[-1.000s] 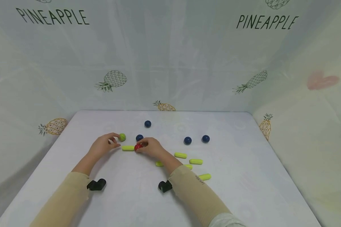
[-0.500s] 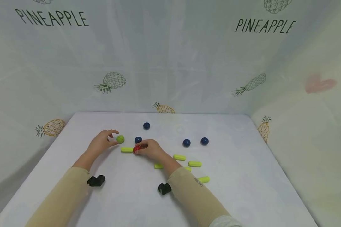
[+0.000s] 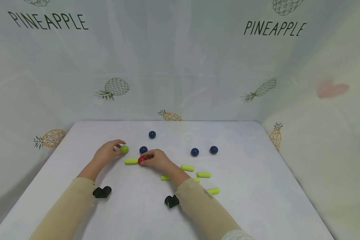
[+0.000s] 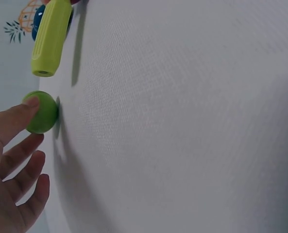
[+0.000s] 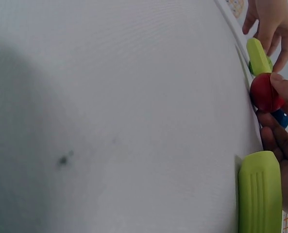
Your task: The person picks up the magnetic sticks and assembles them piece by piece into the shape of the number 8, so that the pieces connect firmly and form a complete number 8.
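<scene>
My left hand has its thumb and index finger on either side of a green ball, pinching it at the table surface; the other fingers are bent and free in the left wrist view. With thumb and fingertips my right hand holds a red ball against the near end of a yellow-green stick. That stick lies just in front of the green ball. A dark blue ball sits right behind the red one, partly hidden by my right hand in the right wrist view.
Farther back lies another blue ball, and two more blue balls, one beside the other, are to the right. Several yellow-green sticks lie around my right forearm, some partly covered. A patterned curtain surrounds the table.
The left thumb and index finger spread around the green ball, then closed on it. My right hand keeps hold of the red ball in place. The head view has shifted slightly.
</scene>
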`<action>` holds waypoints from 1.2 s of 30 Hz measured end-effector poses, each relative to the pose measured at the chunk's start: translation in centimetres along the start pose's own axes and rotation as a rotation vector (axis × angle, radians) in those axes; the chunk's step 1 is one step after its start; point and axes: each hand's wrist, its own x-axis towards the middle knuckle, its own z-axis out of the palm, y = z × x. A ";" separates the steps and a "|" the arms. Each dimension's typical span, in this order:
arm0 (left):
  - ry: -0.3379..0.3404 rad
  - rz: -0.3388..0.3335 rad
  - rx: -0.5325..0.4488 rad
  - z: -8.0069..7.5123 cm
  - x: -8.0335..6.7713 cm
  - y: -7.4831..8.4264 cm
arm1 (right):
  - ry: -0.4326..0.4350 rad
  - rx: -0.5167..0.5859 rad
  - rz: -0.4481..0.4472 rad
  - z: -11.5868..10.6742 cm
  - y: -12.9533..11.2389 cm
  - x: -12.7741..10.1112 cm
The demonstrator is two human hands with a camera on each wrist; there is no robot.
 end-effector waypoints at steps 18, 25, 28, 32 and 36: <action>0.008 -0.022 0.006 -0.1 -0.6 -0.1 | 0.005 0.000 -0.020 0.3 0.3 0.3; 0.019 -0.019 0.005 -0.4 -1.5 -0.2 | 0.010 -0.001 -0.029 0.2 0.2 0.2; 0.019 -0.011 0.001 -0.3 -1.9 -0.4 | 0.010 0.002 -0.031 0.1 0.2 0.2; 0.017 -0.009 -0.002 -0.3 -2.5 -0.3 | 0.009 0.010 -0.027 -0.1 0.2 0.2; 0.023 0.000 -0.006 -0.2 -2.9 -0.1 | 0.006 0.012 -0.021 -0.3 0.1 0.0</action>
